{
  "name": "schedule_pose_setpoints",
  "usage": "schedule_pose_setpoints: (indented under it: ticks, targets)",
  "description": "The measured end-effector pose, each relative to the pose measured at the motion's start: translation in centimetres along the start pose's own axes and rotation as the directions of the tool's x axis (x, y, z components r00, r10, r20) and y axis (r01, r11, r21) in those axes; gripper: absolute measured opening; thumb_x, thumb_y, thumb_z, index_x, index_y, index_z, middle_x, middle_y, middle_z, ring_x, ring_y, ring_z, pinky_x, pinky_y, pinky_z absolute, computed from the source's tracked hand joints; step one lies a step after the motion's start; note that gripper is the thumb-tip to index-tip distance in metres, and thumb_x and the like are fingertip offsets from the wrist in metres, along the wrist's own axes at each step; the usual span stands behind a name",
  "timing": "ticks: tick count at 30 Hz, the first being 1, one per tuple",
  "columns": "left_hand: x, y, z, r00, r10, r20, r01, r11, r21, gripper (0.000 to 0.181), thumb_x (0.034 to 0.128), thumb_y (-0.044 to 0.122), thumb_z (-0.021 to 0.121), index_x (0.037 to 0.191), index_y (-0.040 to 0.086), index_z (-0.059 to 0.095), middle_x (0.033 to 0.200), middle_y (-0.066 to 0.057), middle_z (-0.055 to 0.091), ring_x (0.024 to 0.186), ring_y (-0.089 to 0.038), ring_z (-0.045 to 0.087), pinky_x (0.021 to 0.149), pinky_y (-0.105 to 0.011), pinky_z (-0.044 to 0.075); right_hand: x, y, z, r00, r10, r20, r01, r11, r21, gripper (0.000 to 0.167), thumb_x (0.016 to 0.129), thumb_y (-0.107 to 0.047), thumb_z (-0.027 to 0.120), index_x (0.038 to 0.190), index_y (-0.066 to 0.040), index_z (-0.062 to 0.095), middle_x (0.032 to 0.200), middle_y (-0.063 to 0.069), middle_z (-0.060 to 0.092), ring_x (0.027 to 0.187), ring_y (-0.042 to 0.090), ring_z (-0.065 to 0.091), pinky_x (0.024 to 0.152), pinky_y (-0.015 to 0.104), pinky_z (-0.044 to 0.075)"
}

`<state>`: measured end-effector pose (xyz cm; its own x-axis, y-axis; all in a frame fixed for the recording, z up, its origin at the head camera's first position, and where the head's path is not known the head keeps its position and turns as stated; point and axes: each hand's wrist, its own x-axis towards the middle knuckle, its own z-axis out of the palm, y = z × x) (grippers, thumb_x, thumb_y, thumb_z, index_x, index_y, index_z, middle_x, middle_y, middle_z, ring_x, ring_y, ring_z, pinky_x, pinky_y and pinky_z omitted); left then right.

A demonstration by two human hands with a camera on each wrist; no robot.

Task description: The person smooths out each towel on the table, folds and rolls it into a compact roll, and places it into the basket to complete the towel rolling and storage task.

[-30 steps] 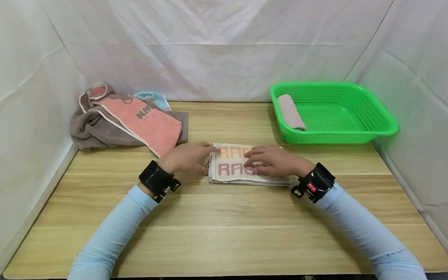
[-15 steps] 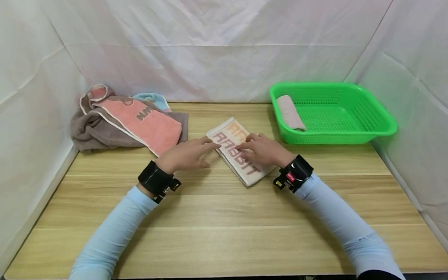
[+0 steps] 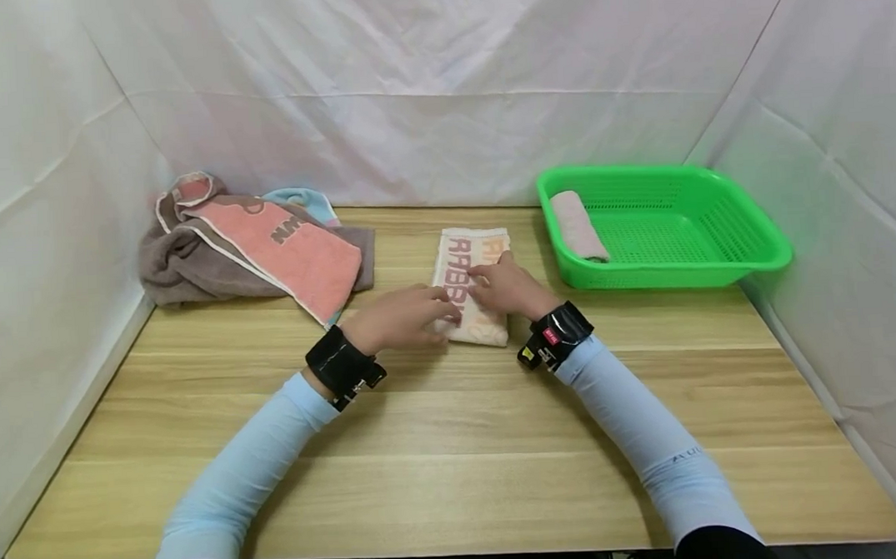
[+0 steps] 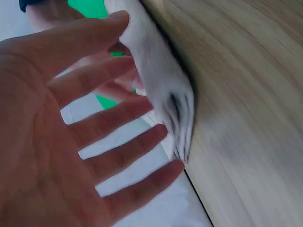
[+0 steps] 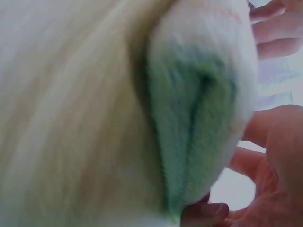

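Note:
A folded cream towel with "RABBIT" lettering lies lengthwise near the middle of the table, its layered end showing in the left wrist view. Green lining shows inside its fold in the right wrist view. My left hand is at the towel's near left corner, its fingers spread and nearly straight, tips by the layered edge. On the towel's right side my right hand holds it, with digits on top and a curled fingertip at the edge. Part of the lettering is hidden by the hands.
A heap of grey and pink towels sits at the back left, with a light blue cloth behind it. At the back right stands a green basket holding a rolled pale pink towel. White sheeting surrounds the table.
The folded towel has turned from crosswise to lengthwise on the table. My right hand has moved left with it, while my left hand has shifted slightly right and nearer.

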<state>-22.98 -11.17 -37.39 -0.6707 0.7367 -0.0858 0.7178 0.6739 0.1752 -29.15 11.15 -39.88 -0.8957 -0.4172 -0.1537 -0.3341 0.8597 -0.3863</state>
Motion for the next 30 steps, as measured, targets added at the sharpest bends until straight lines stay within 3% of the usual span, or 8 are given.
schedule_pose_setpoints:
  ticks: [7,11,15,18,22,26,30]
  targets:
    - [1.1,0.6,0.6,0.999,-0.014,-0.040,0.017,0.998,0.064,0.037,0.0863,0.023,0.082,0.121,0.017,0.070,0.121,-0.007,0.069,0.106,-0.026,0.068,0.088,-0.044,0.058,0.5,1.0,0.3,0.997,-0.071,-0.042,0.073,0.996,0.044,0.047,0.100,-0.037,0.063,0.142,-0.018,0.062,0.130,0.023,0.045,0.103,0.031,0.055,0.079,0.041,0.050]
    - [1.3,0.7,0.8,0.997,-0.020,-0.072,0.024,0.998,0.064,0.031,0.0843,0.013,0.081,0.113,0.015,0.069,0.110,-0.005,0.071,0.097,-0.023,0.069,0.082,-0.039,0.058,-0.6,1.3,0.0,0.987,-0.150,-0.060,0.152,0.988,0.031,0.026,0.097,-0.031,0.068,0.114,-0.011,0.072,0.121,0.019,0.056,0.103,0.029,0.057,0.082,0.043,0.050]
    - [1.5,0.8,0.8,0.996,-0.042,-0.081,0.047,0.997,0.058,0.021,0.0827,0.009,0.080,0.100,0.013,0.069,0.093,-0.002,0.069,0.081,-0.018,0.063,0.072,-0.033,0.054,-2.3,0.8,-0.4,0.959,-0.277,-0.054,0.279,0.959,0.040,0.016,0.092,-0.027,0.076,0.088,-0.012,0.076,0.102,0.009,0.068,0.095,0.023,0.062,0.084,0.041,0.053]
    - [1.6,0.9,0.9,0.994,-0.066,-0.088,0.070,0.997,0.042,0.015,0.0824,0.009,0.080,0.091,0.013,0.069,0.083,0.000,0.064,0.073,-0.017,0.055,0.066,-0.031,0.048,-3.5,0.2,-0.2,0.938,-0.348,-0.002,0.348,0.937,0.043,0.018,0.086,-0.034,0.083,0.089,-0.017,0.077,0.095,0.002,0.069,0.089,0.018,0.063,0.083,0.036,0.053]
    - [1.7,0.8,1.0,0.990,-0.097,-0.101,0.100,0.995,0.018,0.011,0.0833,0.009,0.078,0.084,0.014,0.068,0.080,0.000,0.061,0.071,-0.017,0.052,0.063,-0.031,0.043,-4.4,-0.4,0.4,0.935,-0.353,0.037,0.354,0.935,-0.035,0.034,0.075,-0.039,0.090,0.097,-0.019,0.075,0.093,-0.002,0.064,0.082,0.015,0.059,0.075,0.032,0.049]
    - [1.6,0.6,1.1,0.987,-0.115,-0.108,0.114,0.993,-0.011,0.011,0.0844,0.012,0.076,0.083,0.014,0.066,0.081,-0.001,0.060,0.072,-0.018,0.052,0.061,-0.031,0.042,-4.7,-0.7,0.6,0.941,-0.338,0.010,0.337,0.935,-0.113,0.030,0.074,-0.025,0.087,0.099,-0.016,0.074,0.094,-0.002,0.063,0.082,0.016,0.058,0.074,0.032,0.049]
    - [1.7,0.3,1.2,0.988,-0.109,-0.108,0.106,0.994,-0.031,0.007,0.0872,0.012,0.073,0.085,0.013,0.066,0.084,-0.001,0.060,0.072,-0.018,0.052,0.062,-0.030,0.041,-4.7,-0.5,0.7,0.943,-0.332,-0.010,0.328,0.936,-0.124,0.018,0.078,-0.014,0.078,0.096,-0.015,0.075,0.094,-0.001,0.065,0.082,0.016,0.060,0.075,0.032,0.051]
